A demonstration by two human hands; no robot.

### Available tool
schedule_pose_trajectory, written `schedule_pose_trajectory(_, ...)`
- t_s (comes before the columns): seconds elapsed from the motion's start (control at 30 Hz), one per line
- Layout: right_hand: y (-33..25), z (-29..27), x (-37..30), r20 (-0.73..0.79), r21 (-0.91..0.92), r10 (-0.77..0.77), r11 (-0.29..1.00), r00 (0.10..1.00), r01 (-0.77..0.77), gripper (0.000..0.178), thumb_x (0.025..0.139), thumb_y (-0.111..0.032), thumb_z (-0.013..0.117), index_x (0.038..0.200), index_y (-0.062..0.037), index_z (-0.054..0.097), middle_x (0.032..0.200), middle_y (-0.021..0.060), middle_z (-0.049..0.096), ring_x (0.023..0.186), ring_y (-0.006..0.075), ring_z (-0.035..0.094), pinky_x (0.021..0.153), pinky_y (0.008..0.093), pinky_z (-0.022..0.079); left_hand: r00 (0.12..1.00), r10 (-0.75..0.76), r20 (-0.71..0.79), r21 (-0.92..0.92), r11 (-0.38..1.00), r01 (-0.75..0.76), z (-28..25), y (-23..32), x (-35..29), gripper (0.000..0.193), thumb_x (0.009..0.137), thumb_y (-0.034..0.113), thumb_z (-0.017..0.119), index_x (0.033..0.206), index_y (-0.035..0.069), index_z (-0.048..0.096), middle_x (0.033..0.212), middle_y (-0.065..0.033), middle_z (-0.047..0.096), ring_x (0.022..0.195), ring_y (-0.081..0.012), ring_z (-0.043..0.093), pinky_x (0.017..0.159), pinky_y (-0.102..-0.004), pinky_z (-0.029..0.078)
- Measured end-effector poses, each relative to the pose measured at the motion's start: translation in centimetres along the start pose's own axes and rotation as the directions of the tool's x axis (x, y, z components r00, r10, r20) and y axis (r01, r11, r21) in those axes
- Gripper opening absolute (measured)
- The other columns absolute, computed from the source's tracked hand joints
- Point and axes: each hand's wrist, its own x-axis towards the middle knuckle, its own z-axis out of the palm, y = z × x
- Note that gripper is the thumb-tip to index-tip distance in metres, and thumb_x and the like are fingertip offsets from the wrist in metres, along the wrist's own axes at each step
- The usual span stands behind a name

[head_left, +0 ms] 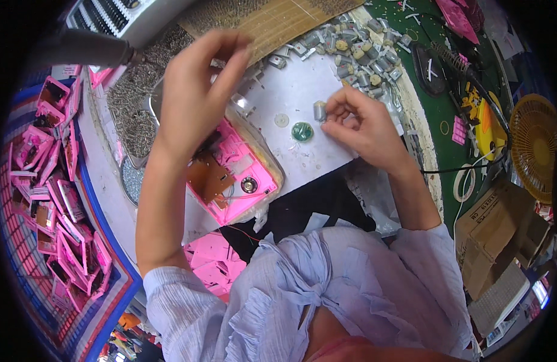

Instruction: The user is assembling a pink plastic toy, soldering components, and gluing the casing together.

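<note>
Between the thumb and fingers of my right hand (366, 127) is a small silver motor (319, 111), held just above the white work surface (302, 160). My left hand (197, 90) is raised over the far left of the table, near a brown board (272, 30) scattered with small metal parts. Its thumb and fingers curl together; whatever they pinch, if anything, is hidden. Below that hand lies an opened pink plastic casing (251, 163) with a brown circuit board (211, 180) and a round black part, resting on a padded support. A small round green dish (302, 131) sits left of the motor.
Many loose silver motors (366, 54) are heaped at the far side. Screws (130, 108) pile up at the left, beside an electric screwdriver (91, 51). Pink casings fill a basket (25, 205) on the left. A yellow fan (532, 148) and a cardboard box (489, 226) stand right.
</note>
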Motion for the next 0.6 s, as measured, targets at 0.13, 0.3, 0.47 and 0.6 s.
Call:
schedule_pose_trajectory(0.13,0.3,1.0,-0.3,0.057,-0.267,-0.087,0.959,0.995,0.099,0.037,0.086,-0.003,0.070,0.122,-0.0078,0.068,0.077,0.0074,0.066,0.067,0.0186,0.065,0.064,0.0308,0.051,0.924,-0.362,0.125,-0.527,0.765,0.370,-2.0,3.0,-9.2,0.009,0.095,0.002,0.069,0.103,-0.002,0.071,0.095,-0.0067,0.068,0.085,-0.0115,0.062,0.074,-0.0266,0.051)
schedule_pose_trajectory(0.3,1.0,1.6,0.4,0.182,-0.492,-0.167,0.838,0.969,0.237,0.037,0.085,-0.005,0.069,0.122,-0.0079,0.070,0.082,0.0089,0.066,0.070,0.0210,0.064,0.067,0.0340,0.051,0.904,-0.425,0.054,-0.445,0.800,0.403,-1.9,2.9,-17.6,0.007,0.094,-0.004,0.068,0.101,-0.004,0.069,0.104,-0.0097,0.065,0.084,-0.0119,0.060,0.077,-0.0257,0.050)
schedule_pose_trajectory(0.47,-0.1,3.2,1.1,0.312,-0.748,-0.271,0.521,0.910,0.412,0.032,0.084,-0.007,0.066,0.116,-0.0077,0.070,0.085,0.0134,0.067,0.074,0.0323,0.066,0.072,0.0408,0.053,0.833,-0.554,0.000,-0.597,0.668,0.444,0.1,4.6,-21.2,0.010,0.095,-0.005,0.068,0.105,-0.004,0.068,0.106,-0.0085,0.066,0.087,-0.0106,0.063,0.077,-0.0238,0.051)
schedule_pose_trajectory(0.6,-0.7,2.4,1.4,0.299,-0.707,-0.187,0.615,0.936,0.348,0.039,0.085,-0.003,0.068,0.124,-0.0086,0.066,0.082,0.0078,0.064,0.072,0.0200,0.064,0.067,0.0335,0.052,0.842,-0.538,0.039,-0.723,0.566,0.396,1.7,4.8,-22.1,0.012,0.095,-0.008,0.066,0.106,-0.005,0.068,0.109,-0.0099,0.066,0.094,-0.0127,0.066,0.080,-0.0254,0.056)
